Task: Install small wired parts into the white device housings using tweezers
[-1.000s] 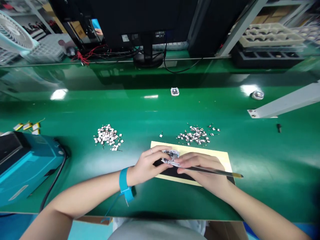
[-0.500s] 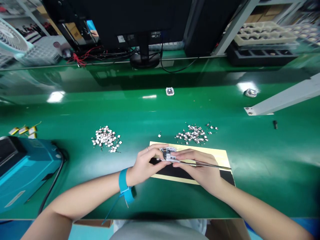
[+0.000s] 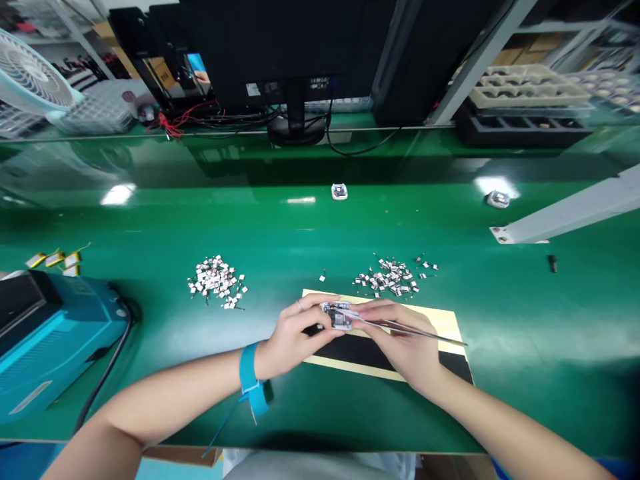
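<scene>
Between the fingers and thumb of my left hand (image 3: 295,328) is a small white housing with a circuit board inside (image 3: 340,317). A blue strap (image 3: 251,377) circles that wrist. My right hand (image 3: 407,340) pinches metal tweezers (image 3: 400,327), whose tips reach over the circuit board. Fine parts under the tips are too small to make out. Below both hands lies a black pad with a yellow border (image 3: 363,351). Just beyond it are a heap of tiny white parts with short leads (image 3: 393,277) and a single such part (image 3: 323,277).
Another heap of tiny white parts (image 3: 217,280) lies to the left. A blue machine (image 3: 75,347) and yellow battery packs (image 3: 54,259) sit at far left. Two white housings (image 3: 339,192) (image 3: 499,199) rest farther back. A grey metal leg (image 3: 575,203) slants in from the right; a monitor (image 3: 295,53) stands behind.
The tweezers have swung so that their tips now lie over the circuit board, with the two arms visible. My left hand keeps its grip on the housing. The whole view has shifted slightly.
</scene>
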A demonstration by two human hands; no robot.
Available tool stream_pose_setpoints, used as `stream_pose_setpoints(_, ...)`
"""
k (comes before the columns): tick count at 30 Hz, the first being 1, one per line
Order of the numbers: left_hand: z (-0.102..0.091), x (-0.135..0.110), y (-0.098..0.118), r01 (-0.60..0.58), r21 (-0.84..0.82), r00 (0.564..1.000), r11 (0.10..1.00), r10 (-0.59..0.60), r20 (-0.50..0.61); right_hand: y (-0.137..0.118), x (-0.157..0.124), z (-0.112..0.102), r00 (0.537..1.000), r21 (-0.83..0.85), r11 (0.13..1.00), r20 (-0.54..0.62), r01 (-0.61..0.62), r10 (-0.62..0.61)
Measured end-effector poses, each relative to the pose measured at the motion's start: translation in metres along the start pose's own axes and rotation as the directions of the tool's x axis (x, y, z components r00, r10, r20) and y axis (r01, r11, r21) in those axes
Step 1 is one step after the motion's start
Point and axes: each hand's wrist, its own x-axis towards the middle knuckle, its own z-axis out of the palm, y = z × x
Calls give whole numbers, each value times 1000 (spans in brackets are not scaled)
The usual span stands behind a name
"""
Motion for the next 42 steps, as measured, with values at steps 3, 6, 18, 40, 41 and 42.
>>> stream_pose_setpoints(3, -1, 1, 1, 13, 0, 1000, 1000, -13, 4, -1, 2, -3, 995, 48, 996, 60, -78, 75)
stream_pose_setpoints(6, -1, 1, 1, 3, 3, 1000, 1000, -3, -5, -4, 5, -5, 989, -1, 999, 137, -48, 48)
stream_pose_setpoints(18, -4, 1, 0, -97, -33, 995, 995, 96, -22, -9, -3, -2, 998, 100, 993, 22, -62, 60)
stream_pose_setpoints(40, -3, 3, -1, -39, -93, 999, 995, 38, -16, -19, 4, -9, 966, -52, 987, 218, 152, -138)
stream_pose_setpoints(41, -3, 3, -1, -41, -92, 999, 995, 40, -14, -20, 3, -9, 966, -51, 987, 221, 151, -137)
stream_pose_setpoints(42, -3, 3, -1, -44, -92, 999, 995, 43, -13, -20, 3, -9, 967, -52, 988, 219, 147, -133)
